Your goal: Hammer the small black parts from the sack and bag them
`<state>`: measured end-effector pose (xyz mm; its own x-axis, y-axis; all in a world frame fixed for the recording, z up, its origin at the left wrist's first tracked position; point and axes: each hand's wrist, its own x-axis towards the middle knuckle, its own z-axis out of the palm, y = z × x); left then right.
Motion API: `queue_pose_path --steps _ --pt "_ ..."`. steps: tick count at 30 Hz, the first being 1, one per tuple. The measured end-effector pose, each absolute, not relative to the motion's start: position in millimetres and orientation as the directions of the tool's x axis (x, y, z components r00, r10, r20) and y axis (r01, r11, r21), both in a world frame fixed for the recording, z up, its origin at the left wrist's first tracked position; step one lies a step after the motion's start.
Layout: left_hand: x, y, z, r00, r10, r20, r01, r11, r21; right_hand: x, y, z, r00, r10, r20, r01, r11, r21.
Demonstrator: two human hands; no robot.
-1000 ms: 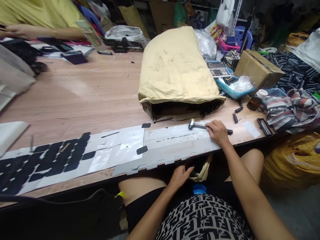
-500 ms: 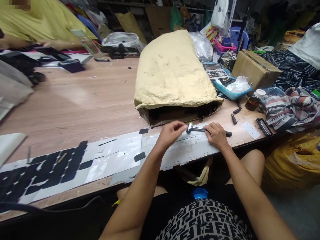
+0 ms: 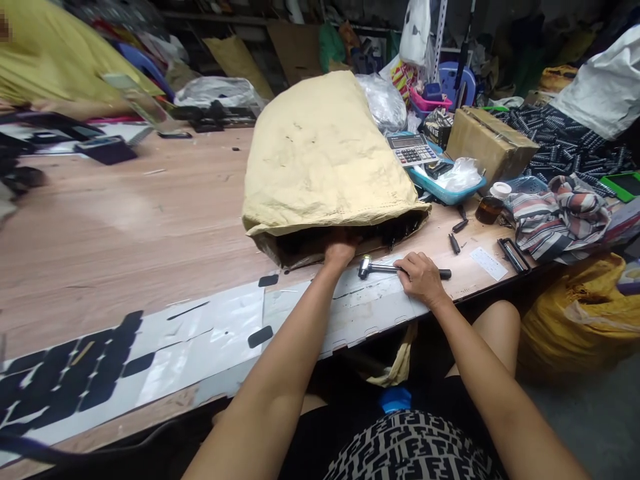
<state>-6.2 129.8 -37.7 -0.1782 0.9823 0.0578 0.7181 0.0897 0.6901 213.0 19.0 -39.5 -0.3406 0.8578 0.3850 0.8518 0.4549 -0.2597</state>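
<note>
Largest first: wood-look table (image 3: 190, 220), spanning most of the view. On it, a big tan sack (image 3: 325, 153) lying on its side, mouth gaping toward the person, dark contents just visible inside. Looks bulky, probably heavy as a lump; skin creased, paper-like, so likely soft and prone to tearing if dragged by the lip. Better scooped from both flanks.

Front edge: white sheet (image 3: 200, 333) at left, pale board (image 3: 373, 310) beside it, under the hammer.

Left hand (image 3: 341, 250): in the sack's mouth, wrist at the lip. Fingers hidden, so can't tell whether spread or closed, or on what. Right hand (image 3: 421, 277): curled over the hammer's handle, thumb side toward the head.

Hammer (image 3: 384, 269): lying flat just in front of the sack, head to the left. Should be head-heavy, rigid, hard to damage; dark grip end (sticking out past the hand) is the surer hold, bare shaft perhaps slicker.

Smallest: black pad (image 3: 267, 280) near the sack's left corner, flat, likely light.
</note>
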Motion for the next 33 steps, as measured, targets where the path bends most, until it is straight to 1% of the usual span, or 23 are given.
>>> queue_pose_path --steps 3,5,7,11,13,18,21,27,30,33 --pt "-26.0 101.7 -25.0 -0.220 0.969 0.108 0.657 0.066 0.751 212.9 18.8 -38.9 -0.339 0.857 0.388 0.854 0.453 -0.256" --pt "-40.6 75.0 -17.3 -0.192 0.969 0.153 0.618 -0.001 0.786 212.6 18.6 -38.4 -0.338 0.857 0.390 0.856 0.452 -0.252" --pt "-52.2 45.3 -15.2 -0.096 0.977 0.189 0.576 -0.100 0.811 212.3 18.2 -38.0 -0.337 0.859 0.386 0.857 0.450 -0.252" --pt "-57.1 -2.2 -31.5 0.203 0.959 0.198 0.514 -0.276 0.812 211.9 17.8 -38.1 -0.333 0.864 0.379 0.864 0.440 -0.245" --pt "-51.7 -13.3 -43.3 0.259 0.945 0.200 0.538 -0.313 0.783 212.0 17.6 -38.3 -0.329 0.864 0.380 0.869 0.435 -0.236" --pt "-36.5 -14.4 -56.6 0.245 0.936 0.252 0.612 -0.351 0.709 213.4 16.9 -38.4 -0.334 0.861 0.383 0.873 0.436 -0.219" --pt "-31.6 -10.6 -57.3 0.230 0.940 0.251 0.644 -0.340 0.685 214.8 18.3 -39.0 -0.335 0.864 0.375 0.876 0.433 -0.215" --pt "-30.6 -8.1 -57.7 0.220 0.946 0.237 0.616 -0.323 0.718 219.1 20.7 -36.3 -0.368 0.851 0.374 0.856 0.467 -0.220" --pt "-30.5 -7.8 -57.2 0.222 0.944 0.244 0.610 -0.330 0.721 222.6 12.4 -29.1 -0.332 0.845 0.419 0.837 0.469 -0.282" --pt "-29.7 -6.7 -58.3 0.202 0.946 0.252 0.619 -0.323 0.716 227.2 -3.1 -17.7 -0.294 0.835 0.465 0.772 0.494 -0.400"
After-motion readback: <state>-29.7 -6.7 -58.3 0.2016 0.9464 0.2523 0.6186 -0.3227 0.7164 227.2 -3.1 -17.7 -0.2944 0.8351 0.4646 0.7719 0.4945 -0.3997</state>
